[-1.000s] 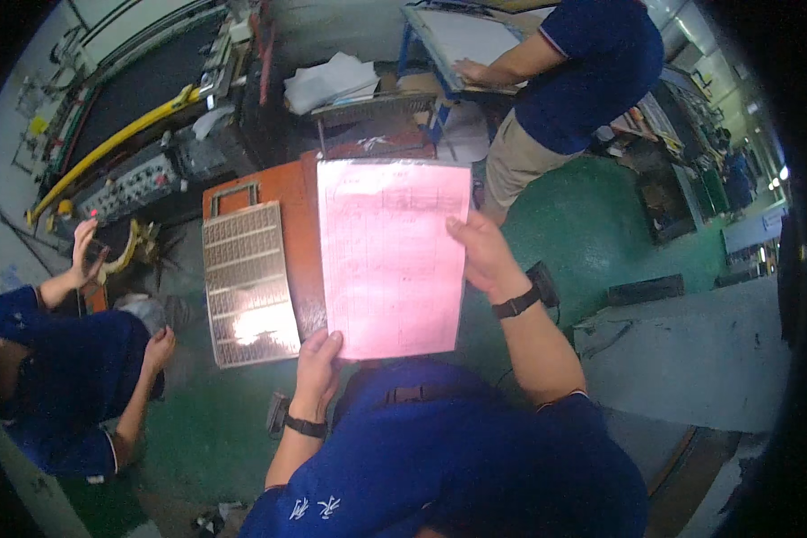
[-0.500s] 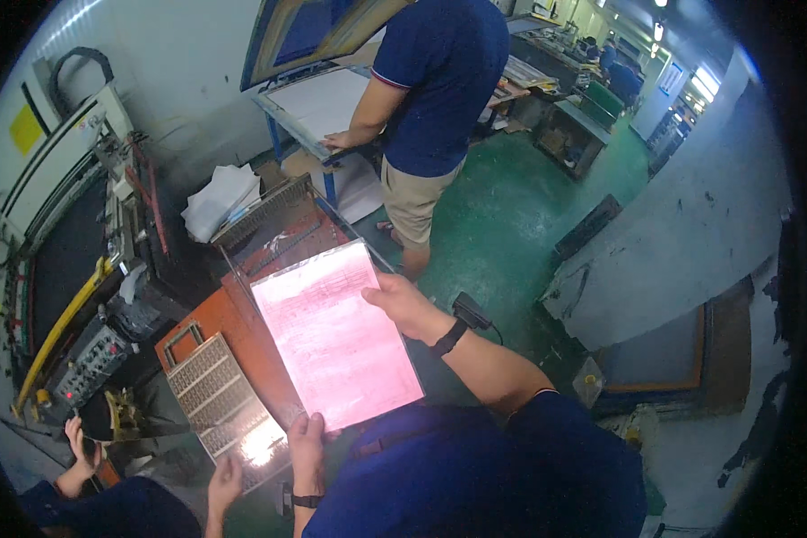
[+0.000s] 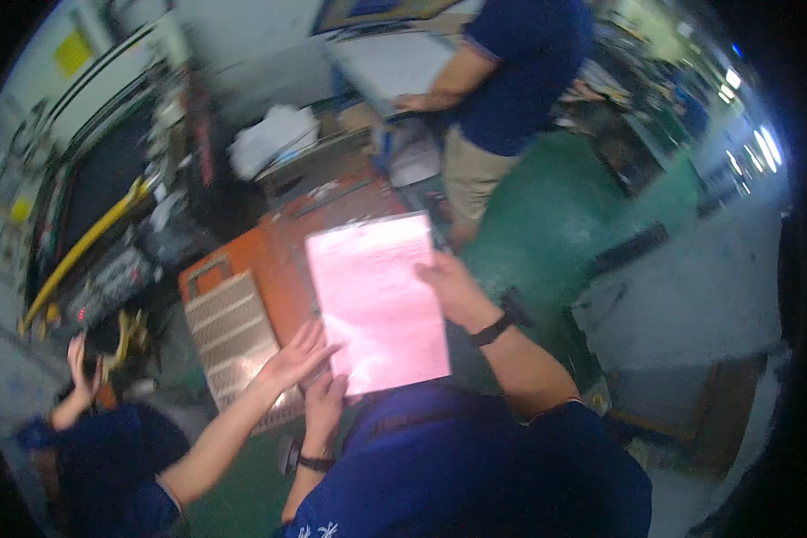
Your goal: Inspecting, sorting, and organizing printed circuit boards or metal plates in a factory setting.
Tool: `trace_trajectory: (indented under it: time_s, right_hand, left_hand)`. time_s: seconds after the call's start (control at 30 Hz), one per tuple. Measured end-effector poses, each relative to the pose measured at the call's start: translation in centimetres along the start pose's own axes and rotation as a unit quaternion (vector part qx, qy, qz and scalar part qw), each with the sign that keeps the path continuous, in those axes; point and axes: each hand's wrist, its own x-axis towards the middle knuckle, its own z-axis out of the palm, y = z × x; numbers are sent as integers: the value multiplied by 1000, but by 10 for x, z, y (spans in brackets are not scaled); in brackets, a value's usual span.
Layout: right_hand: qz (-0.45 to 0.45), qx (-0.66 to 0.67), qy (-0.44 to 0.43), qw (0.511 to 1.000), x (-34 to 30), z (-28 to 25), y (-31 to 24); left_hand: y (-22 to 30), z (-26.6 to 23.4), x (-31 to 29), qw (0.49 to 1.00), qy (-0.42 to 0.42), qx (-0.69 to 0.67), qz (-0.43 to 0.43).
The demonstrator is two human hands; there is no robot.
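In front of my body I hold a pink printed sheet (image 3: 381,309), shiny as if in a clear sleeve. My right hand (image 3: 455,291) is closed on its right edge, thumb on top. Its lower left corner is pinched in my left hand (image 3: 325,403). A co-worker's hand (image 3: 296,359) reaches in from the left, fingers spread, close to or touching the sheet's lower left edge. Beside the sheet lies a shiny metal plate (image 3: 233,327) with rows of small patterns, partly covered by the co-worker's arm.
An orange board (image 3: 282,260) lies under the plate. A machine with a yellow curved bar (image 3: 90,251) and a control panel (image 3: 117,291) stands left. Another person (image 3: 529,81) works ahead at a screen-frame table (image 3: 403,67). A grey panel (image 3: 690,314) leans at right.
The co-worker's hand has come off the metal plate's edge and reached over to the pink sheet. The view has shifted, and the sheet is now more upright in my hands.
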Motion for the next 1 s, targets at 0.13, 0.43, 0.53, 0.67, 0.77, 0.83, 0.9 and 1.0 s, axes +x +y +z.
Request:
trace_trajectory:
  time_s: [0.13, 0.43, 0.53, 0.67, 0.77, 0.83, 0.9, 1.0]
  right_hand:
    - [26, 59, 4, 998, 1, -4, -4]
    - [91, 17, -46, 995, 30, 13, 8]
    - [111, 5, -56, 992, 23, 31, 1]
    - [139, 0, -99, 985, 21, 39, 16]
    - [162, -12, -89, 983, 23, 41, 27]
    - [174, -12, -96, 980, 23, 37, 35]
    - [183, -11, -98, 978, 21, 33, 42]
    - [193, -15, -107, 975, 18, 35, 46]
  left_hand:
    - [-1, 2, -5, 999, -6, 4, -37]
    - [-11, -1, -17, 990, 95, -103, -27]
    - [-15, -7, -21, 984, 101, -149, -9]
    - [-32, -9, -31, 977, 129, -167, -3]
    - [-37, -12, -25, 977, 141, -160, -11]
    - [-38, -13, -26, 977, 142, -159, -7]
    - [-48, -15, -28, 973, 160, -167, -1]
    - [-53, -21, -31, 973, 178, -150, 3]
